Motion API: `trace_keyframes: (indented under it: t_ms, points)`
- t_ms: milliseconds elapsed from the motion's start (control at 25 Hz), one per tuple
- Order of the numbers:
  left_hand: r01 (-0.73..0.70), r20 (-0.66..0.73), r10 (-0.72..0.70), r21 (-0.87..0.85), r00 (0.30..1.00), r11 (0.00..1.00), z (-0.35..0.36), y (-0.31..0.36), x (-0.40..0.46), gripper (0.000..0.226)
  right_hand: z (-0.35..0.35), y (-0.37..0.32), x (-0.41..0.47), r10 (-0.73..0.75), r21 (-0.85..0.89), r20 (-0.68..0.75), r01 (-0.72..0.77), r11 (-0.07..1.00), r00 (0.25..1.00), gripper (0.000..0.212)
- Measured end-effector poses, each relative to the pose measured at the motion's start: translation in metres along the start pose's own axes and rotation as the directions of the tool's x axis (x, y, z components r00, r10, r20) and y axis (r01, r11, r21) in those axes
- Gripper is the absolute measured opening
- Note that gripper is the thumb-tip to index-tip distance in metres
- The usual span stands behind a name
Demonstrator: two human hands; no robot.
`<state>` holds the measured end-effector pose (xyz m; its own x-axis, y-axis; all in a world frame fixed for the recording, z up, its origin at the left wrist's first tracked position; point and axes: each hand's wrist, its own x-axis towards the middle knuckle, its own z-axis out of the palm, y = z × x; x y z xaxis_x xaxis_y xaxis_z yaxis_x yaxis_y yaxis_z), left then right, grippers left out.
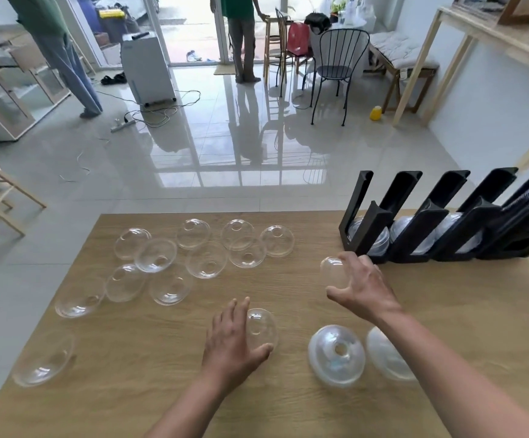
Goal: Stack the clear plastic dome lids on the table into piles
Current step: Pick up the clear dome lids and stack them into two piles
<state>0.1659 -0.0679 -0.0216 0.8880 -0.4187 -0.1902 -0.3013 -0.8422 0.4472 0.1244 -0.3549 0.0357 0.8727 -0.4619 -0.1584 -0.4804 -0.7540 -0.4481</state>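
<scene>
Clear plastic dome lids (pixel 206 260), each with a round hole at its crown, lie scattered over the far left of the wooden table (pixel 465 311). The left hand (pixel 230 341) curls round one lid (pixel 261 327) at the near middle. The right hand (pixel 362 287) grips another lid (pixel 332 271) farther right. Near right stand two stacked piles (pixel 336 355), just beside the right forearm. A black slotted rack (pixel 440 226) holding more lids stands far right.
</scene>
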Motion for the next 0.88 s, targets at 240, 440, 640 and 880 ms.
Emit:
trace_keyframes:
  t_ms: [240, 440, 640, 880]
  points:
    - [-0.109, 0.047, 0.101, 0.243, 0.994, 0.964, 0.012, 0.004, 0.020, 0.097, -0.033, 0.027, -0.051, 0.024, 0.114, -0.087, -0.015, 0.993, 0.996, 0.082]
    - [-0.110, -0.037, 0.105, -0.180, 0.994, 0.978, 0.003, 0.027, 0.014, 0.093, -0.046, 0.074, -0.089, 0.133, 0.074, -0.112, -0.125, 0.989, 0.985, 0.089]
    - [-0.435, -0.007, 0.437, -0.103, 0.900, 0.894, 0.018, 0.111, -0.014, 0.094, -0.039, 0.107, -0.110, 0.221, 0.080, -0.082, -0.214, 0.974, 0.972, 0.095]
    - [-0.519, 0.199, 0.485, 0.183, 0.851, 0.835, 0.054, 0.128, -0.001, 0.092, -0.021, 0.099, -0.115, 0.218, 0.070, -0.088, -0.212, 0.975, 0.972, 0.093]
